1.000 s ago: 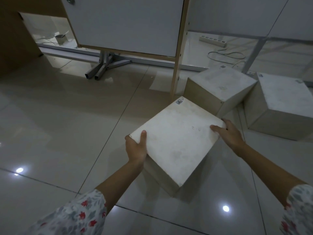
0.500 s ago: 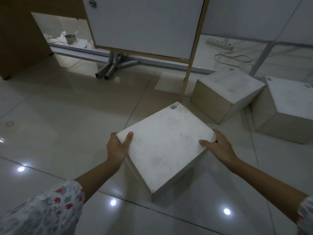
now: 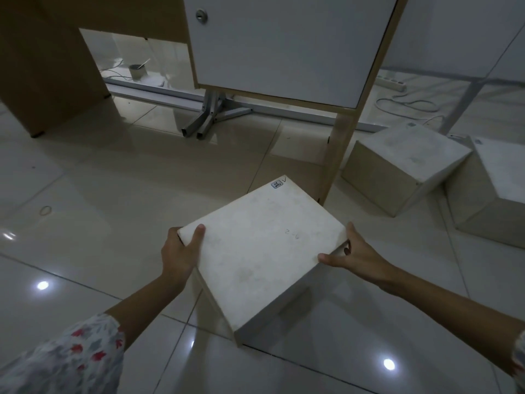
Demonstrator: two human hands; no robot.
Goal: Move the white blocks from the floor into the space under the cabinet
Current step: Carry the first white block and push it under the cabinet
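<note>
I hold a white block [image 3: 261, 251] with a small sticker at its far corner, turned diamond-wise in front of me. My left hand [image 3: 179, 251] grips its left corner, thumb on top. Against the block's right corner presses my right hand [image 3: 352, 253]. Whether the block touches the tiled floor I cannot tell. Ahead stands the white-doored cabinet [image 3: 284, 44] on wooden legs, with open space [image 3: 255, 132] beneath it. Two more white blocks [image 3: 403, 163] [image 3: 497, 191] sit on the floor to the right of the cabinet's leg.
The cabinet's wooden leg [image 3: 338, 155] stands just beyond the held block. Metal frame feet [image 3: 204, 123] lie under the cabinet. A brown wooden panel [image 3: 42, 66] is at the left. A power strip and cables [image 3: 403, 95] lie behind on the right.
The held block and both hands have shifted left, away from the two other blocks and toward the opening under the cabinet. The view has moved closer to the cabinet.
</note>
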